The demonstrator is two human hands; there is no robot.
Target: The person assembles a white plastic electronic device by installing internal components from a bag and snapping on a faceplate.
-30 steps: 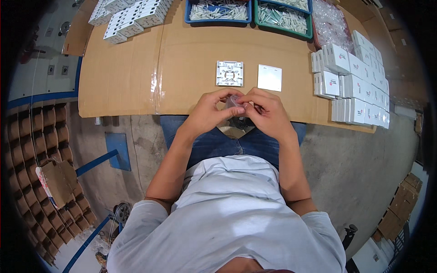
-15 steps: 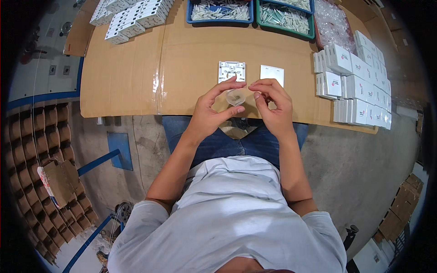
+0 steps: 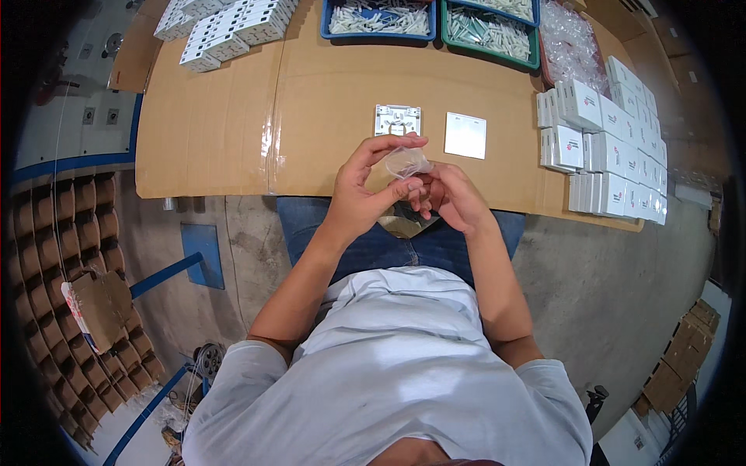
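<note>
Between my hands, just above the table's near edge, is a small clear plastic bag [image 3: 406,162]. My left hand [image 3: 364,180] curves round its left side, with the thumb below and the fingers above. On the other side, my right hand [image 3: 457,196] pinches the bag's right edge, its remaining fingers curled under. A white square wall-plate frame [image 3: 397,117] with cut-outs lies beyond my left fingertips, partly covered by them. To its right, beyond my right hand, a plain white square plate [image 3: 465,136] lies flat.
Cardboard covers the table [image 3: 210,140]. Stacked white boxes [image 3: 614,155] stand at the right, and white units [image 3: 237,31] at the far left. Along the back are a blue tray [image 3: 378,37] and a green tray [image 3: 489,56] of small packets, beside a heap of clear bags [image 3: 571,43].
My right hand has come down and left onto the bag and now grips its edge. The bag has tilted and stretched toward the right. My left hand has barely moved.
</note>
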